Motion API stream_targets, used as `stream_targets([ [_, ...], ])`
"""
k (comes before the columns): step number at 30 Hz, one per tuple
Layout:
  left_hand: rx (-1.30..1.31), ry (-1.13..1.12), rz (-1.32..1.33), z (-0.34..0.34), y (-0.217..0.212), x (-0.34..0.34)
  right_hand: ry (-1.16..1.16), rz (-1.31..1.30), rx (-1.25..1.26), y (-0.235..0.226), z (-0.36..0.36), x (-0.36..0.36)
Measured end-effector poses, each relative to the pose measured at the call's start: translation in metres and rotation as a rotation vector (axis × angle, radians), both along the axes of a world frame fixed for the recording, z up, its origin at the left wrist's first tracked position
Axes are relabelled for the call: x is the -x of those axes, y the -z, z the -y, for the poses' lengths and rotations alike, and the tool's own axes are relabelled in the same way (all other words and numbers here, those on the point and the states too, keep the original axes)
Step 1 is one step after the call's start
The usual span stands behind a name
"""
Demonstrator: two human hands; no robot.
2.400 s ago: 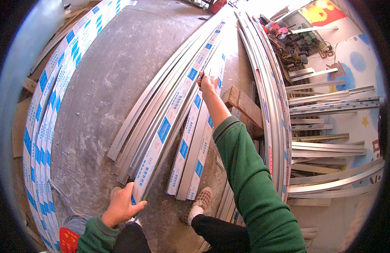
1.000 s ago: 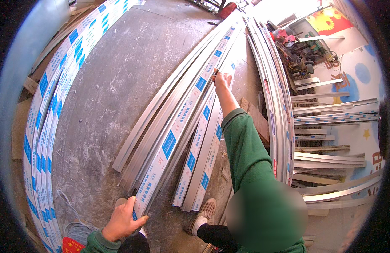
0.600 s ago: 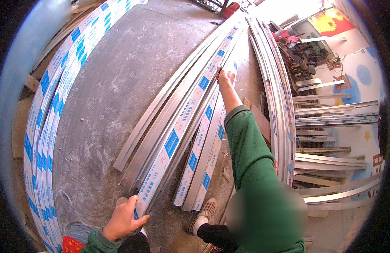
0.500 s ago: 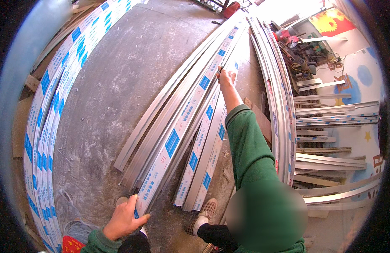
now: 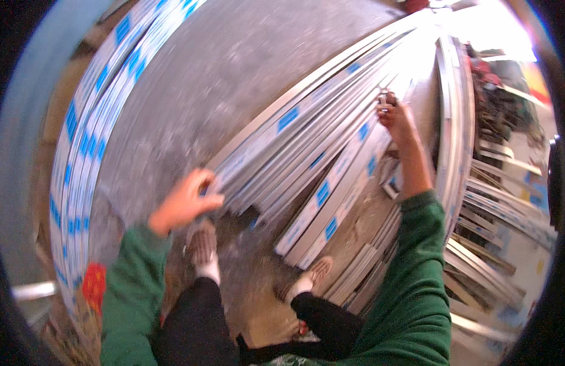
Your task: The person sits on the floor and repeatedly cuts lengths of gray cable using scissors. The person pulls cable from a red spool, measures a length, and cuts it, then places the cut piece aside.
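My left hand (image 5: 188, 198) is at the near end of a long metal profile (image 5: 287, 119) in white and blue film, its thumb apart from the curled fingers. That profile lies along the left of the pile. Beside it run several bare silver profiles (image 5: 276, 165), smeared by motion. Two more film-wrapped profiles (image 5: 323, 193) lie to their right, ends near my right foot. Farther off, my right hand (image 5: 397, 119) is closed over the pile around a small dark thing (image 5: 387, 100) with shiny parts. Blur hides what kind it is.
Film-wrapped profiles (image 5: 81, 165) curve along the left. More lengths (image 5: 453, 122) run along the right, beside racked offcuts (image 5: 484, 256) at the wall. My shoes (image 5: 203, 244) stand close to the profile ends. A red thing (image 5: 94, 285) lies at lower left.
The view has swung. The wrapped profile under my left hand has shifted to the left side of the pile, uncovering bare ones. My left hand has loosened at its end.
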State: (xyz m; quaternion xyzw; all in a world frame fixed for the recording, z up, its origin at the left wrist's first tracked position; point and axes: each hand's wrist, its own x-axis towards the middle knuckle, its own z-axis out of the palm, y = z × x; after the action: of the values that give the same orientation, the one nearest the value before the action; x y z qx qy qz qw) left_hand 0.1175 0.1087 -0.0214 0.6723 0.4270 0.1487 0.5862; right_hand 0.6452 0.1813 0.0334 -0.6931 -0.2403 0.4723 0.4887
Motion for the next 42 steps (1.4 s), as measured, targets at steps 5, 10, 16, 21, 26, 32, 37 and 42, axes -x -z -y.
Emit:
stream_targets([
  [5, -0.136, 0.098, -0.229, -0.015, 0.034, 0.005, -0.230, -0.090, 0.117, -0.005, 0.066, 0.072],
  [10, -0.240, 0.157, -0.304, -0.002, 0.052, -0.006, -0.352, -0.275, 0.153, 0.011, 0.116, 0.144],
  [16, -0.345, 0.028, -0.272, 0.025, 0.067, -0.017, -0.547, -0.331, 0.195, 0.028, 0.151, 0.215],
  [21, -0.260, -0.139, -0.319, 0.043, 0.058, 0.009, -0.692, -0.249, 0.304, 0.046, 0.181, 0.262],
  [26, -0.064, -0.112, -0.428, 0.082, 0.049, 0.044, -0.767, -0.291, 0.430, 0.059, 0.210, 0.296],
  [32, -0.231, -0.106, -0.439, 0.120, 0.061, 0.046, -0.920, -0.223, 0.515, 0.074, 0.218, 0.318],
  [37, -0.207, -0.072, -0.486, 0.122, 0.070, 0.046, -0.985, -0.157, 0.534, 0.092, 0.214, 0.331],
  [42, -0.227, -0.072, -0.493, 0.124, 0.073, 0.045, -0.957, -0.173, 0.463, 0.100, 0.209, 0.340],
])
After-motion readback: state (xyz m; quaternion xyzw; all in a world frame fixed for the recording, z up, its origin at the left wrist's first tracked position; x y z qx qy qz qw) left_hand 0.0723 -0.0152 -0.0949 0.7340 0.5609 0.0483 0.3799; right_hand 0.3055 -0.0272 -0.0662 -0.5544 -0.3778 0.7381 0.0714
